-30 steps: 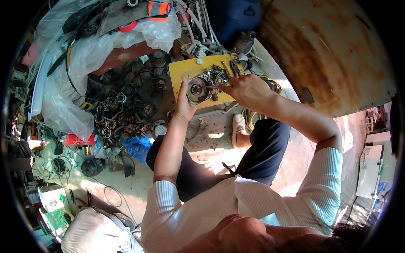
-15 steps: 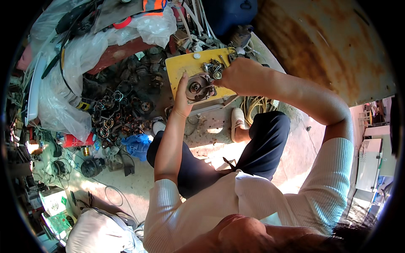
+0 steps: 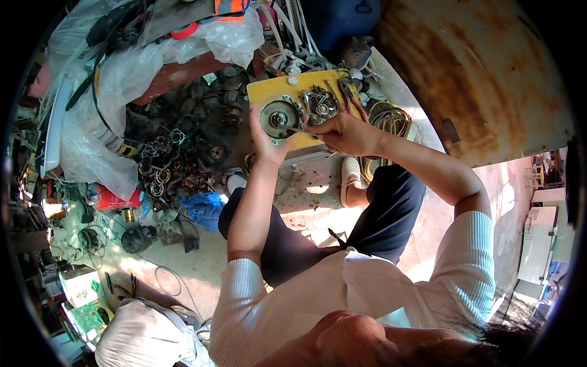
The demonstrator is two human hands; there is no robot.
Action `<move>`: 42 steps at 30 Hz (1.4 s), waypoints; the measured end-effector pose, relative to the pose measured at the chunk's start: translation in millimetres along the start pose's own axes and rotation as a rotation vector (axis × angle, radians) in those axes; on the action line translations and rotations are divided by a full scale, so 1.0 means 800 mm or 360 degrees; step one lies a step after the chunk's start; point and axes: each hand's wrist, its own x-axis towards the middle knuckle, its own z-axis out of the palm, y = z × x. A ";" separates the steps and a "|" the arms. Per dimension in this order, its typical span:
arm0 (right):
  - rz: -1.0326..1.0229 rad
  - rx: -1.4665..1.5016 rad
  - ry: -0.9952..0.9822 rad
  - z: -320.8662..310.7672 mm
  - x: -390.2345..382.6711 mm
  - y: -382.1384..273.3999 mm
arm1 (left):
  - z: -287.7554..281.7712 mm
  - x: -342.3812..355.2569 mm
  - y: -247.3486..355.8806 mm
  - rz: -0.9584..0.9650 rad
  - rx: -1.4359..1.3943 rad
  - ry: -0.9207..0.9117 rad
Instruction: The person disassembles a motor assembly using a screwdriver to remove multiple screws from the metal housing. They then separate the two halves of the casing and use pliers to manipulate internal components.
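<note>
My left hand (image 3: 267, 145) is wrapped round the edge of a round metal motor cover (image 3: 287, 109), its hollow side facing up. From the right, my right hand (image 3: 350, 133) grips a thin metal rod-like tool (image 3: 296, 129), possibly a screwdriver; its handle is hidden in my fingers. The tool's tip reaches the hub at the cover's middle. Both hands work above a yellow tabletop (image 3: 262, 90). Beyond my right hand, pliers (image 3: 346, 90) and a heap of small metal parts (image 3: 321, 103) lie on that top.
Dark used motor parts (image 3: 162, 174) pile up on the floor at left, near a blue cloth (image 3: 202, 209). Clear plastic sheeting (image 3: 92, 147) hangs beyond them. A coiled hose (image 3: 391, 122) lies right of the table, below a rusty metal sheet (image 3: 465, 73).
My right hand has come back from the parts heap toward me, and the thin tool now shows with its tip at the hub. The cover has turned to face up more. The pliers are uncovered.
</note>
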 end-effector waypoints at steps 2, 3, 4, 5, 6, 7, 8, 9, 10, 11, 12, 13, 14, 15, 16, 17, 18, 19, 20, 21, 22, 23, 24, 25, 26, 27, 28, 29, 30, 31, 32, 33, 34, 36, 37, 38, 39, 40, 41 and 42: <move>0.0157 0.0487 -0.0038 0.018 0.000 0.009 | 0.002 0.001 -0.004 0.0089 0.0010 0.0090; 0.0183 0.0660 -0.0003 0.025 -0.003 0.003 | 0.002 0.001 -0.006 0.0136 0.0015 0.0138; 0.0177 0.0758 0.0014 0.033 -0.004 0.001 | -0.002 0.002 -0.008 0.0162 0.0029 0.0168; 0.0171 0.0856 0.0031 0.044 -0.002 0.002 | -0.009 0.002 -0.011 0.0188 0.0043 0.0198; 0.0176 0.0952 0.0058 0.054 -0.002 0.006 | -0.007 0.003 -0.014 0.0202 0.0052 0.0221; 0.0123 0.1020 0.0102 0.065 -0.001 0.011 | -0.004 0.004 -0.018 0.0226 0.0035 0.0238; 0.0171 0.1043 0.0124 0.071 -0.002 0.015 | -0.001 0.005 -0.023 0.0250 0.0019 0.0254; 0.0212 0.1069 0.0133 0.075 -0.002 0.014 | 0.000 0.005 -0.023 0.0283 0.0007 0.0280; 0.0253 0.1095 0.0144 0.080 -0.003 0.012 | -0.005 0.007 -0.023 0.0301 0.0031 0.0265; 0.0220 0.0972 0.0238 0.084 -0.005 0.010 | -0.012 0.011 -0.025 0.0317 0.0057 0.0249; 0.0194 0.0840 0.0341 0.087 -0.010 0.008 | -0.010 0.014 -0.026 0.0327 0.0073 0.0223; 0.0169 0.0707 0.0444 0.089 -0.014 0.006 | -0.008 0.014 -0.029 0.0335 0.0078 0.0179; 0.0097 0.0397 0.0537 0.088 -0.019 0.008 | -0.007 0.013 -0.031 0.0354 0.0125 0.0171; 0.0013 0.0089 0.0620 0.085 -0.025 0.011 | -0.005 0.010 -0.030 0.0384 0.0178 0.0169; -0.0069 -0.0220 0.0699 0.081 -0.029 0.013 | -0.004 0.010 -0.029 0.0413 0.0230 0.0166; -0.0042 -0.0266 0.0696 0.076 -0.033 0.014 | -0.007 0.012 -0.026 0.0425 0.0290 0.0144; -0.0011 -0.0311 0.0689 0.066 -0.040 0.008 | -0.012 0.014 -0.023 0.0434 0.0348 0.0126; 0.0020 -0.0356 0.0682 0.059 -0.044 0.004 | -0.017 0.015 -0.021 0.0442 0.0406 0.0109; -0.0012 -0.0324 0.0705 0.055 -0.043 0.004 | -0.022 0.014 -0.021 0.0451 0.0443 0.0105; -0.0034 -0.0295 0.0738 0.047 -0.042 0.007 | -0.022 0.013 -0.023 0.0450 0.0478 0.0091; -0.0058 -0.0267 0.0770 0.040 -0.040 0.011 | -0.022 0.013 -0.025 0.0451 0.0514 0.0077; 0.0039 -0.0180 0.0702 0.038 -0.037 0.018 | -0.020 0.012 -0.028 0.0425 0.0489 0.0080; -0.0017 -0.0266 0.0694 0.032 -0.036 0.020 | -0.015 0.009 -0.029 0.0400 0.0467 0.0087; -0.0073 -0.0352 0.0684 0.026 -0.037 0.021 | -0.012 0.006 -0.031 0.0375 0.0445 0.0094; -0.0096 -0.0370 0.0659 0.024 -0.036 0.024 | -0.012 0.005 -0.031 0.0352 0.0452 0.0064; -0.0121 -0.0389 0.0634 0.021 -0.036 0.027 | -0.011 0.004 -0.030 0.0329 0.0456 0.0035; -0.0114 -0.0340 0.0594 0.022 -0.035 0.032 | -0.010 0.003 -0.029 0.0307 0.0461 0.0005; -0.0088 -0.0277 0.0538 0.020 -0.036 0.033 | -0.009 0.001 -0.029 0.0272 0.0447 -0.0014; -0.0062 -0.0215 0.0482 0.019 -0.036 0.033 | -0.004 -0.003 -0.027 0.0239 0.0434 -0.0030; -0.0017 -0.0140 0.0409 0.013 -0.038 0.027 | -0.001 -0.005 -0.026 0.0205 0.0420 -0.0046; 0.0026 -0.0049 0.0342 0.011 -0.039 0.027 | -0.001 -0.005 -0.025 0.0169 0.0429 -0.0043; 0.0072 0.0039 0.0278 0.009 -0.040 0.026 | -0.001 -0.005 -0.024 0.0133 0.0437 -0.0041; 0.0116 0.0144 0.0219 0.007 -0.041 0.029 | 0.000 -0.006 -0.024 0.0097 0.0445 -0.0039; 0.0103 0.0229 0.0190 0.010 -0.042 0.035 | 0.005 -0.010 -0.031 -0.0047 0.0273 -0.0011; 0.0047 0.0211 0.0220 0.016 -0.041 0.043 | 0.009 -0.012 -0.034 -0.0120 0.0186 0.0002; -0.0009 0.0191 0.0250 0.019 -0.042 0.047 | 0.010 -0.010 -0.034 -0.0135 0.0189 -0.0006; -0.0003 -0.0045 0.0268 0.017 -0.041 0.042 | 0.011 -0.008 -0.032 -0.0145 0.0198 -0.0010; 0.0003 -0.0281 0.0285 0.012 -0.040 0.035 | 0.013 -0.007 -0.029 -0.0156 0.0207 -0.0013; 0.0008 -0.0517 0.0302 0.008 -0.039 0.027 | 0.014 -0.010 -0.027 -0.0180 0.0203 0.0011; -0.0016 -0.0577 0.0314 0.004 -0.041 0.021 | 0.018 -0.012 -0.025 -0.0201 0.0194 0.0028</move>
